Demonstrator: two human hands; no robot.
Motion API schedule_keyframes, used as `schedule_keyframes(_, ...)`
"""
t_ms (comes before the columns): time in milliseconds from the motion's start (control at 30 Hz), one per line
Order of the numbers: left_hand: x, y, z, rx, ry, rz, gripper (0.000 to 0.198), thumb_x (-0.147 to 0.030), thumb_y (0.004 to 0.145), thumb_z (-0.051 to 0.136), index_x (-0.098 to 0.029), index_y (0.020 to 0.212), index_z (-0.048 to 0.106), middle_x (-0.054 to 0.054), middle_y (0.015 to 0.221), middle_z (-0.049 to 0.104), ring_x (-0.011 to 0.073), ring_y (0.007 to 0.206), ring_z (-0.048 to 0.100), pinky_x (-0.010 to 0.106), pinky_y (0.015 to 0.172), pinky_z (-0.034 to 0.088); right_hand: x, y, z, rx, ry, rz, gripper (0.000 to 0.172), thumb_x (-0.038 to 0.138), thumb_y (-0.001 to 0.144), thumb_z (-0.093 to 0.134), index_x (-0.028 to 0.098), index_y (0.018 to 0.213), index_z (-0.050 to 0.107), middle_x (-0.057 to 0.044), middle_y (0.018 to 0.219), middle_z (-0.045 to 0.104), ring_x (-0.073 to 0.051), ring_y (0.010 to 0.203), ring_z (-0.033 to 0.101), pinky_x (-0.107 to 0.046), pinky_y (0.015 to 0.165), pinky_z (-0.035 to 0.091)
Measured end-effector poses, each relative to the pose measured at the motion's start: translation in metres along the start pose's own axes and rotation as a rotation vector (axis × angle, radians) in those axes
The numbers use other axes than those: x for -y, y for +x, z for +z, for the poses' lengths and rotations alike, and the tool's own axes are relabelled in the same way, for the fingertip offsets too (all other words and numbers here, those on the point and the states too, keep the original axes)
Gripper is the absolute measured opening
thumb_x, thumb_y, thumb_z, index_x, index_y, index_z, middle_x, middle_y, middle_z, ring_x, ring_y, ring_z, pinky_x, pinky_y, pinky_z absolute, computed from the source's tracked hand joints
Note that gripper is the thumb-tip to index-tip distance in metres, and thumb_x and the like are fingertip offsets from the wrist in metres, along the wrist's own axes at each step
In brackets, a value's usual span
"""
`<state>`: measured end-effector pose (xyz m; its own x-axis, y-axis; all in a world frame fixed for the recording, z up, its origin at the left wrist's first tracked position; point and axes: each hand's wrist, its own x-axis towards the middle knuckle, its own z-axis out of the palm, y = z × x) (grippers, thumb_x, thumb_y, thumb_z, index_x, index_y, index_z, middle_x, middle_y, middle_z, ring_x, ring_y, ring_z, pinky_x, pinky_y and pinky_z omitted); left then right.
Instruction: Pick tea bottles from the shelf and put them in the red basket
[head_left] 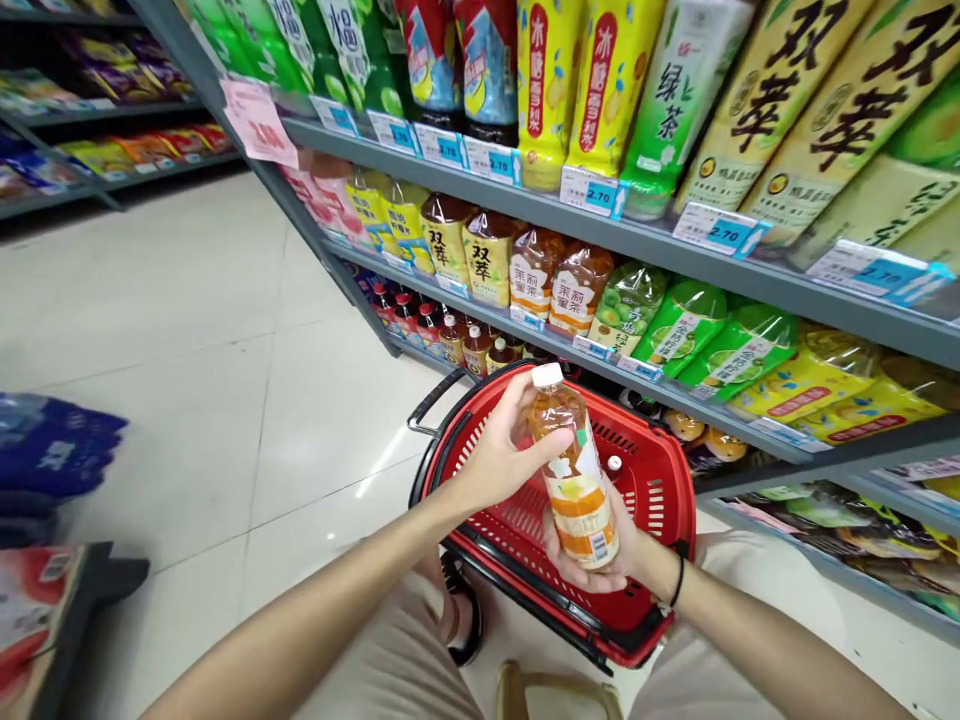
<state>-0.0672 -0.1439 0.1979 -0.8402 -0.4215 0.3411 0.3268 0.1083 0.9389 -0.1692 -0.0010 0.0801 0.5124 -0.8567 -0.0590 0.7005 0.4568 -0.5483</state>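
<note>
A bottle of amber tea (pixel 579 490) with a white cap and an orange-and-white label is between my two hands, tilted above the red shopping basket (pixel 679 490). My left hand (pixel 508 448) grips its upper part, thumb across the front and fingers behind. Under the lower end, my right hand (pixel 589 565) cups the bottle, its palm partly hidden by it. A black band circles my right wrist. Inside the basket, a small white round thing (pixel 615 464) shows beside the bottle; I cannot make out what it is.
Shelves (pixel 450 165) of bottled drinks with price tags run along the right, close to the basket. A black basket handle (pixel 435 400) sticks out leftward. Below stands a beige stool (pixel 555 690) between my legs. Blue packages (pixel 56 445) and a low rack (pixel 90 600) are at left.
</note>
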Motion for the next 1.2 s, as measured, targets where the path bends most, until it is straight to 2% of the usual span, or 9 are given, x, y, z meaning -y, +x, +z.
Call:
schedule_keyframes(67,-0.001,0.001,-0.005,-0.054,0.043,0.029,0.062,-0.031,0.086,0.08,-0.022,0.138,0.047,0.012,0.138,0.061,0.0248,0.121,0.064,0.036,0.103,0.053,-0.001,0.007,0.0,0.034,0.055,-0.025,0.108,0.099,0.075,0.015,0.008,0.101,0.065,-0.012,0.064,0.07,-0.014,0.027,0.047,-0.022,0.018,0.025)
schedule_keyframes(133,-0.002,0.002,-0.009,-0.08,0.08,0.055,0.063,-0.029,0.084,0.082,-0.021,0.137,0.048,0.012,0.132,0.063,0.0242,0.118,0.065,0.036,0.102,0.053,-0.001,0.013,0.001,-0.041,0.076,-0.098,0.096,0.092,0.08,0.03,0.007,0.101,0.067,-0.012,0.068,0.073,-0.013,0.028,0.05,-0.02,0.02,0.025)
schedule_keyframes(200,-0.001,0.002,-0.011,-0.076,0.09,0.07,0.064,-0.028,0.083,0.083,-0.021,0.137,0.048,0.011,0.13,0.064,0.0235,0.116,0.065,0.036,0.1,0.054,0.0,0.015,0.003,-0.145,0.07,-0.159,0.089,0.088,0.081,0.037,0.007,0.098,0.069,-0.012,0.068,0.073,-0.012,0.028,0.05,-0.019,0.021,0.023)
schedule_keyframes(333,0.004,0.001,-0.014,-0.026,0.041,0.044,0.064,-0.029,0.087,0.079,-0.022,0.141,0.045,0.012,0.139,0.06,0.024,0.122,0.063,0.037,0.104,0.052,0.001,0.011,0.009,-0.269,0.046,-0.175,0.087,0.087,0.079,0.042,0.007,0.098,0.071,-0.011,0.068,0.073,-0.013,0.03,0.053,-0.018,0.023,0.021)
schedule_keyframes(467,0.008,-0.001,-0.012,0.029,0.019,0.02,0.06,-0.033,0.091,0.075,-0.021,0.14,0.043,0.015,0.136,0.06,0.0237,0.115,0.066,0.037,0.098,0.055,-0.001,0.006,0.011,-0.349,0.042,-0.177,0.082,0.082,0.081,0.042,0.008,0.104,0.07,-0.011,0.066,0.074,-0.014,0.03,0.053,-0.019,0.023,0.022)
schedule_keyframes(667,0.01,-0.004,0.0,0.048,0.094,0.001,0.057,-0.035,0.093,0.071,-0.02,0.139,0.041,0.01,0.115,0.062,0.0192,0.096,0.065,0.033,0.086,0.057,-0.006,0.001,0.009,-0.419,0.003,-0.203,0.085,0.085,0.081,0.04,0.008,0.103,0.07,-0.012,0.067,0.075,-0.015,0.03,0.054,-0.019,0.023,0.023)
schedule_keyframes(867,0.009,-0.005,0.01,0.101,0.217,0.006,0.052,-0.035,0.095,0.068,-0.02,0.135,0.04,0.009,0.11,0.061,0.0192,0.091,0.064,0.035,0.084,0.058,-0.009,-0.008,0.007,-0.498,-0.07,-0.137,0.088,0.088,0.084,0.035,0.009,0.1,0.07,-0.012,0.064,0.074,-0.015,0.032,0.056,-0.019,0.025,0.024)
schedule_keyframes(1100,0.014,-0.005,0.011,0.081,0.272,0.013,0.059,-0.034,0.094,0.068,-0.022,0.142,0.036,0.007,0.109,0.064,0.0182,0.089,0.065,0.03,0.08,0.056,-0.004,-0.012,0.008,-0.542,-0.088,-0.071,0.083,0.08,0.092,0.027,0.01,0.102,0.069,-0.012,0.062,0.073,-0.016,0.033,0.055,-0.02,0.027,0.023)
schedule_keyframes(1200,0.014,-0.005,0.011,0.081,0.28,0.011,0.056,-0.035,0.095,0.068,-0.021,0.14,0.038,0.007,0.106,0.064,0.0187,0.09,0.065,0.03,0.08,0.056,-0.005,-0.012,0.009,-0.543,-0.093,-0.071,0.083,0.08,0.092,0.025,0.01,0.101,0.069,-0.012,0.062,0.072,-0.016,0.033,0.055,-0.02,0.027,0.023)
